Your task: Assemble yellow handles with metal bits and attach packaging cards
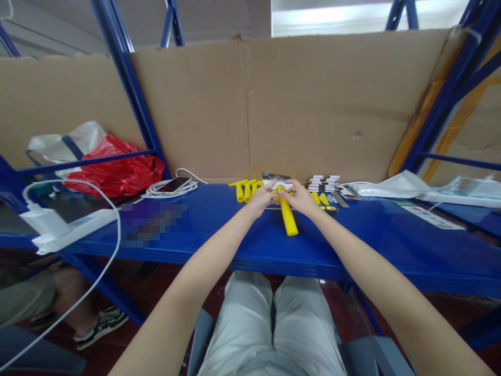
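Observation:
Both of my hands meet over the middle of the blue table. My left hand [265, 198] and my right hand [298, 196] grip the upper end of a yellow tool [288, 216], whose thick handle points down toward me. A white piece shows between my fingers at its top. Just left of my hands, several yellow tools [240, 192] lie side by side. Behind my hands lies a black card [275, 177]. To the right are small yellow pieces [323, 199], a yellow-and-black tool [330, 209] and a stack of white-and-black packs [323, 183].
A coiled white cable with a phone [176, 184], a red bag [117, 164] and a power strip [74, 230] sit at left. White plastic packaging [387, 186] and a printed sheet [430, 215] lie right. Cardboard [313, 104] stands behind. Another person's leg [72, 297] shows lower left.

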Demonstrator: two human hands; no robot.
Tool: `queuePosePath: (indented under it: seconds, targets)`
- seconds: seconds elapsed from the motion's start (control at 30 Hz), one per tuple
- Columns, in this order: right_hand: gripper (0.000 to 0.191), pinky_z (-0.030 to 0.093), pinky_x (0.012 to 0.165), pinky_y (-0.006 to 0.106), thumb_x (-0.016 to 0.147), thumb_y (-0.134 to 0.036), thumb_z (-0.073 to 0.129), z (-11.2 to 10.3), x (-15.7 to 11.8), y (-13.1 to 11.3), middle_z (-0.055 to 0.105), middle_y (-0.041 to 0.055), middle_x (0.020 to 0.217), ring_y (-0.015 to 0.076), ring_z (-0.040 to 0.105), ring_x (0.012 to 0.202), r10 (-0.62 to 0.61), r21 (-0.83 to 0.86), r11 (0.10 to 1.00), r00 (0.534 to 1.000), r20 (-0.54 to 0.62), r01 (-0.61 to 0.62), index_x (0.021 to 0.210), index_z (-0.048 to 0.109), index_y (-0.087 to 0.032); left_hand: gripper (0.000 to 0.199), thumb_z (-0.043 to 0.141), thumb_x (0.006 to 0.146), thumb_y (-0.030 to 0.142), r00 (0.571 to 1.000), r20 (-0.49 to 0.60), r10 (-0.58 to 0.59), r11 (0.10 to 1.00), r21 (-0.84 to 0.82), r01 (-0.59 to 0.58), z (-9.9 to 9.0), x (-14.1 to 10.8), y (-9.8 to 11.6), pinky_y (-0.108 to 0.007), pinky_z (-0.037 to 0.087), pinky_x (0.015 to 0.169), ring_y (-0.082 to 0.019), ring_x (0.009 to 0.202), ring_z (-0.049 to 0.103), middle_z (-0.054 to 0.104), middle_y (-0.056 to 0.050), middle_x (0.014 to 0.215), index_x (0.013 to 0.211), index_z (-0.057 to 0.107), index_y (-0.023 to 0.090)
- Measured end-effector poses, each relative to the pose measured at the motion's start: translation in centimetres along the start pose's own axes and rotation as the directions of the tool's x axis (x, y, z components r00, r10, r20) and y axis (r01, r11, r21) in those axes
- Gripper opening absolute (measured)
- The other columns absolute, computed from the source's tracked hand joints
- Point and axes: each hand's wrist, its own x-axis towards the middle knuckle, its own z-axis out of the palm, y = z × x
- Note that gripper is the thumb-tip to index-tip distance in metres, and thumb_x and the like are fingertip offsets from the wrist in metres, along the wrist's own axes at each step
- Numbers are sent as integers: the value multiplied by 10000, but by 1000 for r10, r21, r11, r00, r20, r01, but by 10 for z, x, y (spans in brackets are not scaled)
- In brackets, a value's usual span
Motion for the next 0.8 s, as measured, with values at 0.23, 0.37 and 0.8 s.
queuePosePath:
  seconds: [0.23,0.37,0.8]
  targets:
    - [479,491,553,269,710,-400,696,4,0,6,609,-7,847,131,564,602,21,147,989,999,32,-25,1116,491,-249,921,561,614,-114,998,46,36,995,95,-41,-7,5,-3,-199,493,677,-53,619,558,726,-35,931,1479,458,187]
    - [376,483,550,258,679,-345,690,1,0,3,596,-14,841,126,550,618,11,100,995,1000,13,-12,989,504,-245,915,551,598,-108,994,85,69,989,122,-79,-8,7,-5,-178,462,653,-62,682,585,731,-68,1028,1461,485,187]
    - [381,527,536,298,715,-151,534,-27,0,-18,669,60,1021,100,562,501,18,-18,1000,999,51,-17,1055,702,-181,1068,571,598,-81,982,150,119,970,195,-147,-6,3,-5,-210,494,778,-198,1162,606,556,-113,1442,1543,312,345]
